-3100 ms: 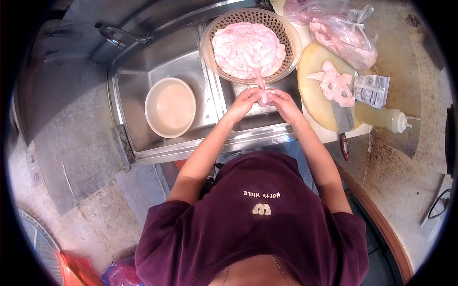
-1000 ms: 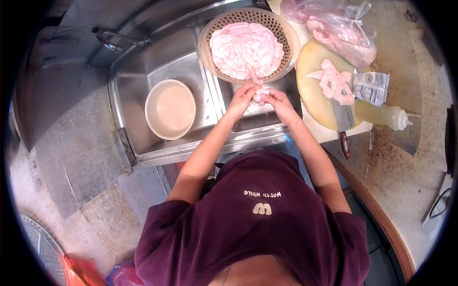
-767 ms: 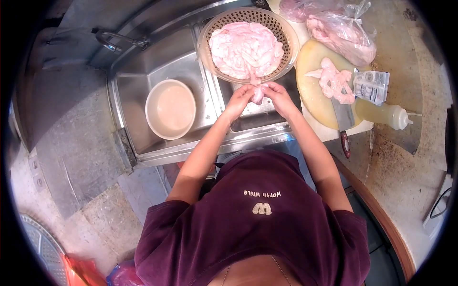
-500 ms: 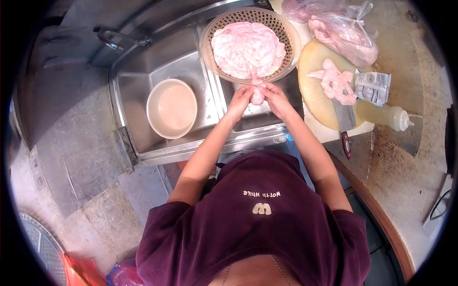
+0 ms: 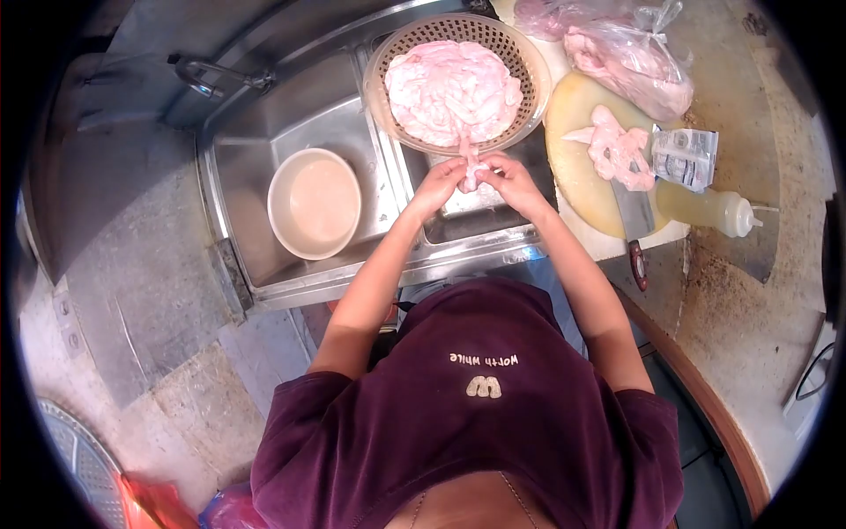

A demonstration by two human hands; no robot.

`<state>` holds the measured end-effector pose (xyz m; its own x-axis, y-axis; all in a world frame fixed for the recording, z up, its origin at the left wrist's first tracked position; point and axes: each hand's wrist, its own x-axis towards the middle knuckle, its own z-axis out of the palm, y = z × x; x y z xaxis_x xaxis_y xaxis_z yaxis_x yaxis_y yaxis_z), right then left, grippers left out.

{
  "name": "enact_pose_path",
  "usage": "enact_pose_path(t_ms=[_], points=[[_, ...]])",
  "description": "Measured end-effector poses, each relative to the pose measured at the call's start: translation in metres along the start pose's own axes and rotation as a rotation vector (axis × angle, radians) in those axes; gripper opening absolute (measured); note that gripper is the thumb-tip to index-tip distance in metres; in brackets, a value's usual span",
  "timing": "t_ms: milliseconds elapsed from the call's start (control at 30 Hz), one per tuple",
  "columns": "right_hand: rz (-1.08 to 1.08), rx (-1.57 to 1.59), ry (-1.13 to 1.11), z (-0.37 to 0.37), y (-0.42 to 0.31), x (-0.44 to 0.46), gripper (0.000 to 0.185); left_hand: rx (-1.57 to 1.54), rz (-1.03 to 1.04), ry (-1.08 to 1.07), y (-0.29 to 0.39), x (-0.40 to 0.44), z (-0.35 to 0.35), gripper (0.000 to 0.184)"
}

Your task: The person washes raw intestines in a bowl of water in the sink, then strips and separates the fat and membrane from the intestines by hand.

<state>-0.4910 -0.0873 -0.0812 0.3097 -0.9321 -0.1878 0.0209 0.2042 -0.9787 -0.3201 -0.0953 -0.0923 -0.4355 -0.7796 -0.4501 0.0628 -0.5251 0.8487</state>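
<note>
My left hand [image 5: 439, 187] and my right hand [image 5: 515, 186] meet over the right sink basin, fingers closed on a pale pink raw chicken piece [image 5: 471, 162]. One end of the piece points up toward the colander; its exact cut is hard to make out. Just beyond my fingers, the brown colander [image 5: 530, 79] holds a heap of raw chicken [image 5: 451, 93]. To the right, more raw chicken pieces [image 5: 617, 148] lie on a round cutting board [image 5: 573, 181]. A knife [image 5: 636, 234] rests across the board's edge, its handle toward me.
A beige bowl [image 5: 280, 204] of cloudy liquid stands in the left sink basin [image 5: 256, 159], below the faucet [image 5: 220, 75]. Right of the board lie a squeeze bottle [image 5: 709, 210] and a silver packet [image 5: 685, 157]. Plastic bags of raw meat [image 5: 627, 66] sit behind the board.
My fingers have shifted on the chicken piece, and more of its upper end now shows above them. The view has moved slightly; the other things stay in place.
</note>
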Motion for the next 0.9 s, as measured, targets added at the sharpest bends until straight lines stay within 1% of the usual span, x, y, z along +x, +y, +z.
enact_pose_path(t_ms=[33,100,133,233,333,400,433,533,633,733,833,900], points=[[0.053,0.052,0.003,0.000,0.002,0.001,0.012,0.001,-0.001,-0.020,0.002,-0.001,0.001,0.025],[0.160,0.156,0.009,0.002,0.005,0.004,0.011,0.072,0.014,0.049,-0.001,-0.001,0.004,0.023],[0.165,0.223,0.031,0.003,0.007,0.005,0.011,0.108,0.022,0.084,-0.002,-0.001,0.005,0.022],[0.179,0.405,0.079,0.004,0.010,0.008,0.011,0.223,0.082,0.088,-0.013,-0.001,-0.001,0.022],[0.206,0.534,0.099,0.005,0.004,0.009,0.013,0.248,0.182,0.165,-0.013,-0.006,0.000,0.026],[0.238,0.603,0.112,0.007,-0.004,0.008,0.015,0.073,0.129,0.261,-0.007,-0.007,0.002,0.029],[0.244,0.580,0.083,0.007,-0.003,0.008,0.015,-0.016,0.102,0.309,-0.004,-0.007,0.003,0.031],[0.242,0.540,0.011,0.008,-0.001,0.007,0.016,0.014,-0.074,0.269,0.013,-0.004,0.000,0.034],[0.231,0.541,-0.039,0.012,0.000,0.002,0.016,-0.049,-0.309,0.272,0.038,0.001,0.008,0.030],[0.288,0.535,-0.088,0.015,-0.005,-0.008,0.016,0.170,-0.177,0.213,0.030,0.010,0.007,0.027],[0.291,0.529,-0.153,0.014,-0.013,-0.016,0.014,0.110,-0.202,0.256,0.033,0.010,0.011,0.026],[0.291,0.458,-0.174,0.009,-0.010,-0.018,0.013,0.114,-0.136,0.156,0.026,0.010,0.006,0.024]])
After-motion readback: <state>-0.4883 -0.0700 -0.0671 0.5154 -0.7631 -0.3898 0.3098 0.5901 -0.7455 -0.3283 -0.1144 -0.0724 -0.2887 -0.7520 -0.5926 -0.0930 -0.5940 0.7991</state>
